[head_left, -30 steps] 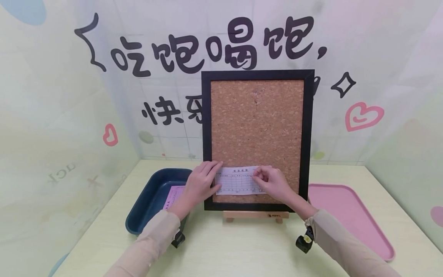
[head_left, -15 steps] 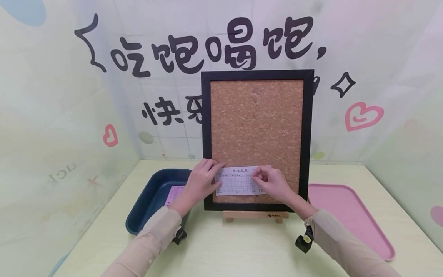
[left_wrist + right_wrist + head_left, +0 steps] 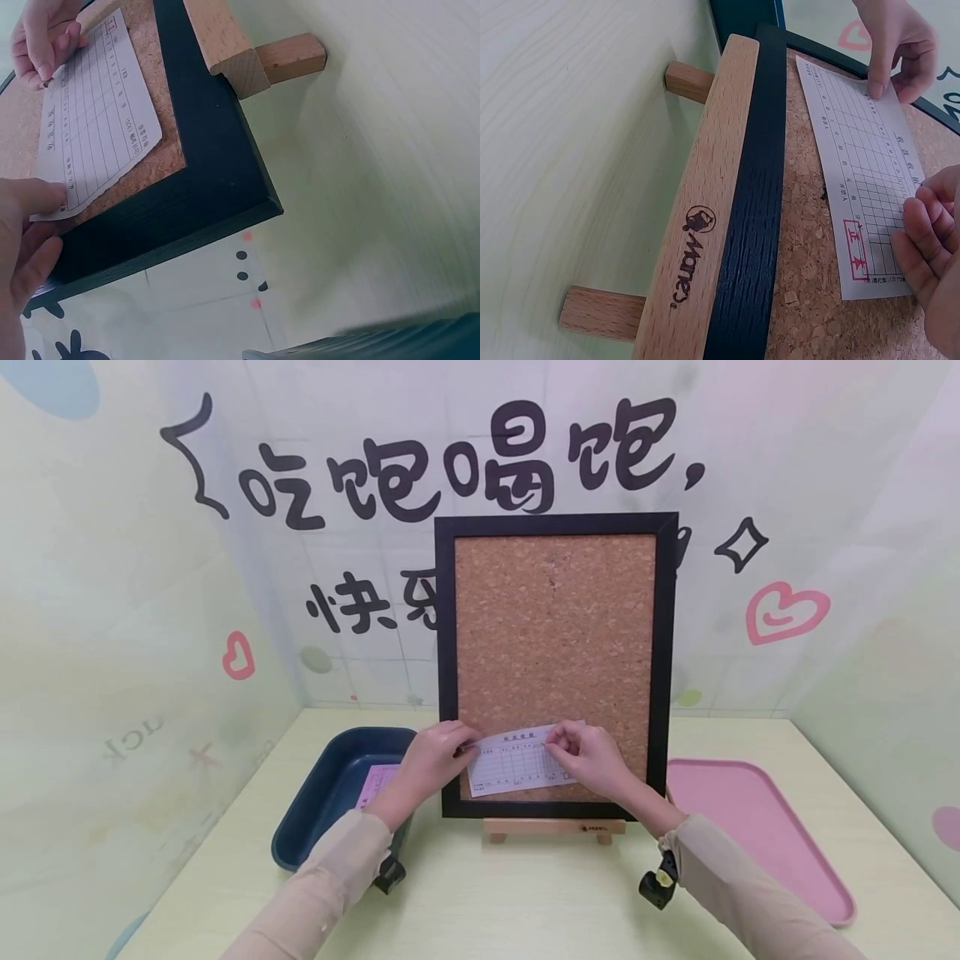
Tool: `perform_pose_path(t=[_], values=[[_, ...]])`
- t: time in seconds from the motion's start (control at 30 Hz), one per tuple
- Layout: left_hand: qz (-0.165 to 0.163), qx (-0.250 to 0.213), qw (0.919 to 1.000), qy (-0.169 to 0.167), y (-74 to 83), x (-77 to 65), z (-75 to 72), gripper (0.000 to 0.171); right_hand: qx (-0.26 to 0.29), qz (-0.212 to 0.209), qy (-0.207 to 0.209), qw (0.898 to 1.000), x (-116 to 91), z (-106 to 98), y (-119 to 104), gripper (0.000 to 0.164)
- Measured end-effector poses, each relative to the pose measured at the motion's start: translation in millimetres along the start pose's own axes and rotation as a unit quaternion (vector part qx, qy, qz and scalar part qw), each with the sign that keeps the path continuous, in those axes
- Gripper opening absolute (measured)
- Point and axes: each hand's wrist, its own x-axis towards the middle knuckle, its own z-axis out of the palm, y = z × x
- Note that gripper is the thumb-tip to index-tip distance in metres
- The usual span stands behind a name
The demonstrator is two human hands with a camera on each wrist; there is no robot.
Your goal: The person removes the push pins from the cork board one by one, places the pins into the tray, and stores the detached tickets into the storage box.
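A white printed receipt form [image 3: 510, 764] with a ruled grid lies over the lower part of a black-framed corkboard [image 3: 555, 635], its left end dipping. My left hand [image 3: 438, 760] pinches the form's upper left corner between thumb and fingers; in the left wrist view that end curls away from the cork. My right hand [image 3: 592, 756] is at the form's upper right, fingers curled. Its thumb and forefinger pinch a small dark pin-like thing [image 3: 47, 82] at the paper; most of it is hidden. A red stamp box [image 3: 853, 249] shows on the form in the right wrist view.
The corkboard stands on a wooden easel ledge [image 3: 540, 826]. A dark blue tray [image 3: 296, 831] with a pink slip [image 3: 377, 783] in it stands left, partly behind my left forearm. A flat pink tray [image 3: 772, 835] lies at right. A printed cloth wall is behind.
My left hand has gone from pressing the form's left edge to pinching its corner. The form's left end has tilted down and lifted. The right hand stays put.
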Motion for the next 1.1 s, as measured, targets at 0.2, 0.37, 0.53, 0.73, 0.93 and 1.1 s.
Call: perform_pose_path(t=[0.2, 0.37, 0.53, 0.73, 0.93, 1.1], values=[[-0.06, -0.047, 0.9965, -0.035, 1.4, -0.5, -5.4, 0.014, 0.0, -0.001, -0.002, 1.0, 0, 0, 2, 0.007], [-0.171, -0.15, 0.971, -0.073, -1.7, -0.5, -4.8, 0.008, 0.012, 0.002, -0.007, 1.0, -2, -1, 3, 0.006], [-0.272, -0.218, 0.9331, -0.089, -2.3, -0.3, -4.9, 0.005, 0.013, -0.001, -0.017, 1.0, -3, -4, 3, 0.006], [-0.299, -0.229, 0.924, -0.067, -4.8, -5.4, -7.7, 0.004, 0.012, 0.027, -0.028, 0.999, -10, -15, 9, 0.005], [-0.322, -0.25, 0.9121, -0.037, -13.0, -19.3, -17.7, 0.006, -0.01, 0.032, -0.014, 0.999, -23, -34, 25, 0.006], [-0.325, -0.253, 0.911, -0.025, -21.1, -38.4, -34.1, 0.007, -0.026, 0.028, -0.011, 0.999, -38, -56, 39, 0.005]])
